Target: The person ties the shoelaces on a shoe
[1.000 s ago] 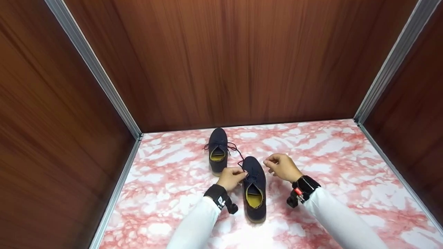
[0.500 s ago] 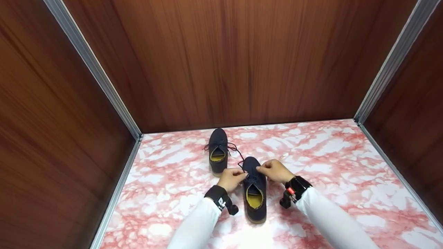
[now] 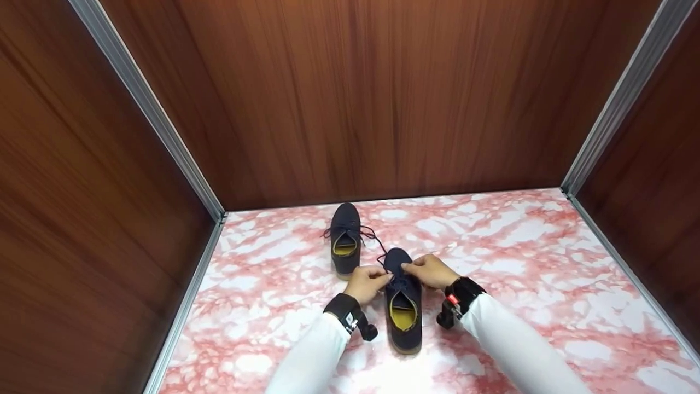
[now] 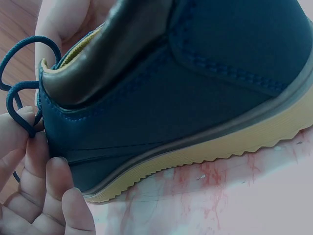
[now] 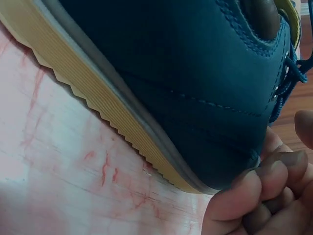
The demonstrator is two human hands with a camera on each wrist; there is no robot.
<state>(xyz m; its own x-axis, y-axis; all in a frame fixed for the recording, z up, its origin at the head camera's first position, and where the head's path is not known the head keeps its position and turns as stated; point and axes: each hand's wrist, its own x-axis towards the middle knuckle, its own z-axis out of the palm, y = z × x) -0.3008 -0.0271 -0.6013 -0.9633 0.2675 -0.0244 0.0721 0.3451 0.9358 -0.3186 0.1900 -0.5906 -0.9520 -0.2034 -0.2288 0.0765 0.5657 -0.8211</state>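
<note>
A dark navy lace-up shoe (image 3: 406, 340) with a yellow lining stands toe-away on the pink marbled surface. At its left side my left hand (image 3: 365, 284) pinches the shoelace (image 4: 11, 98) between thumb and index finger; the lace forms loops in the left wrist view. From the right, my right hand (image 3: 433, 271) reaches over the front of the shoe, fingertips near the laces. In the right wrist view its bent fingers (image 5: 239, 196) lie against the toe side, the thumb apart from them and no lace showing between.
A matching shoe (image 3: 345, 264) stands farther back to the left, its lace tied in a bow. A dark lace strand (image 3: 381, 245) runs in the gap between both shoes. Brown wood-grain panels (image 3: 383, 109) with metal corner strips enclose the back and sides.
My right hand has moved left from beside the shoe to over its front, thumb and fingertips now by the laces. My left hand keeps its pinch in place.
</note>
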